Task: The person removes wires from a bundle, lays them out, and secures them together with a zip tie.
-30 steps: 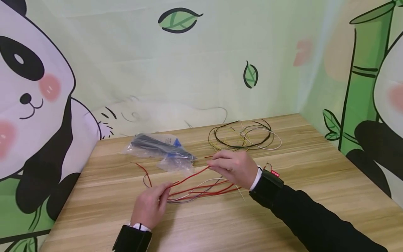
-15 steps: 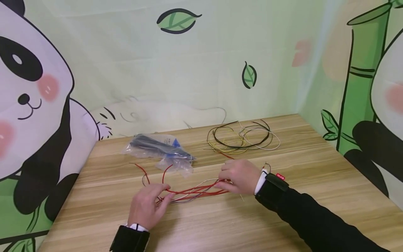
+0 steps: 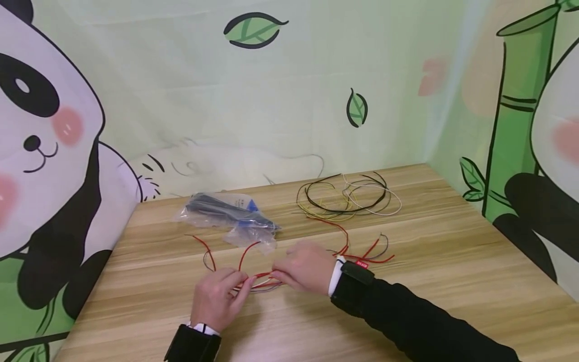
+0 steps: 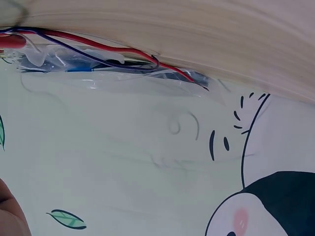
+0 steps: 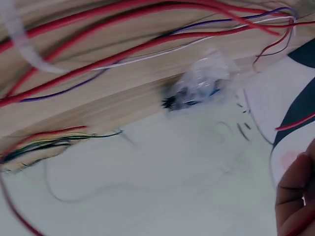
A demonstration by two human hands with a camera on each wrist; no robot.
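A loose bundle of red wires (image 3: 262, 275), with thin white and purple wires among them, lies across the front part of the table. My left hand (image 3: 217, 296) pinches the bundle between thumb and fingers. Close to its right, my right hand (image 3: 309, 266) also pinches the red wires, its fingertips a short way from the left ones. Loose wire ends stick out beyond both hands. In the right wrist view, several red wires (image 5: 167, 37) cross the top beside a purple one. A purple wire (image 4: 98, 51) runs by a red wire in the left wrist view.
Behind the hands lies a clear plastic bag (image 3: 226, 208) with dark, long items inside. Coiled black wire (image 3: 348, 211), tangled with yellow and white wires, rests at the back right. A printed cloth wall (image 3: 181, 100) rises behind the wooden table (image 3: 452, 271).
My right hand first lowered a lifted red wire onto the bundle, then slid left toward my left hand, uncovering wire ends at the right. The left hand stays nearly in place, holding the wires.
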